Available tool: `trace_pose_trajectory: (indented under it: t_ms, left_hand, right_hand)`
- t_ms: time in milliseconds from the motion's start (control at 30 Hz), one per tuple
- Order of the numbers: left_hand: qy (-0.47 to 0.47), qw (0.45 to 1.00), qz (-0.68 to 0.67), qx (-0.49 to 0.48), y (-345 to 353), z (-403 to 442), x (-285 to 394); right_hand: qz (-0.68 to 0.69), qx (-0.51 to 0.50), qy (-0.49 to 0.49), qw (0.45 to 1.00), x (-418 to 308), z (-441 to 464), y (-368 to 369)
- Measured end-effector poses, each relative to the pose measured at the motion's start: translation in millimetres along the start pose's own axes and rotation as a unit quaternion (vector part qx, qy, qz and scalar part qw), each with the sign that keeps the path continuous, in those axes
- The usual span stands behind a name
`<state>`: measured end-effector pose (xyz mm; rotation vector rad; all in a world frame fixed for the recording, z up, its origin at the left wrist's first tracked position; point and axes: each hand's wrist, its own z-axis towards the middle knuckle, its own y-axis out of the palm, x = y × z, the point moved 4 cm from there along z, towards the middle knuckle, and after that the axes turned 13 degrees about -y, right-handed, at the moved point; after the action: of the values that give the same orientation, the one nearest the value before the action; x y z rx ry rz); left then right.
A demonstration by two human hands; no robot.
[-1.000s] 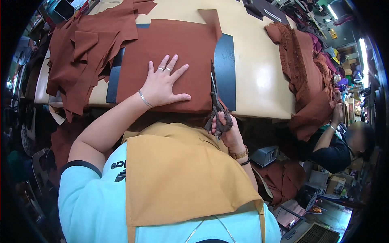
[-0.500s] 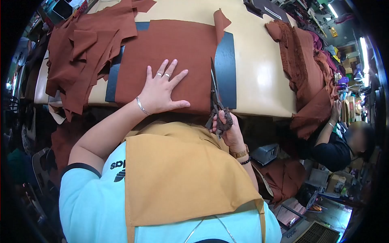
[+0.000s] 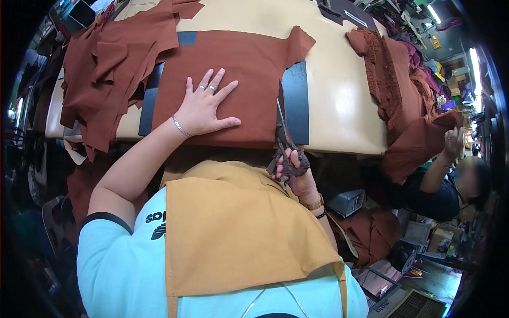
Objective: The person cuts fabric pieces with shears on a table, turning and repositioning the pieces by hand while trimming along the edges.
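Note:
A rust-brown piece of fabric (image 3: 238,58) lies over a dark blue board (image 3: 295,100) on the table. My left hand (image 3: 204,108) rests flat on this fabric, fingers spread, palm down. In my right hand (image 3: 297,172) is a pair of scissors (image 3: 282,119), its handles wrapped in dark cloth. The blades point away from me along the fabric's right edge, over the board. At the far right corner, a flap of the fabric sticks out past the board onto the table.
Rust-brown fabric scraps (image 3: 116,63) are heaped on the left of the cream table (image 3: 344,100). More frayed fabric (image 3: 387,90) hangs over its right end. There a co-worker (image 3: 440,185) lifts cloth with a raised hand. A dark sheet (image 3: 352,15) lies at the back.
The fabric's far right flap has dropped outward to the right. My left hand has shifted slightly left and away from me. The co-worker's hand has risen, lifting the cloth.

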<state>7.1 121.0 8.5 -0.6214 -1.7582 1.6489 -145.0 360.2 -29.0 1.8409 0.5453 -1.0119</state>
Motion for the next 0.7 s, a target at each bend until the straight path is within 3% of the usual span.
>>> trace_pose_trajectory:
  t_ms: [700]
  left_hand:
    - [-0.014, 1.0, -0.003, -0.009, -4, -22, 5]
  right_hand:
    - [-0.057, 0.007, -0.001, 0.998, -8, 1, 6]
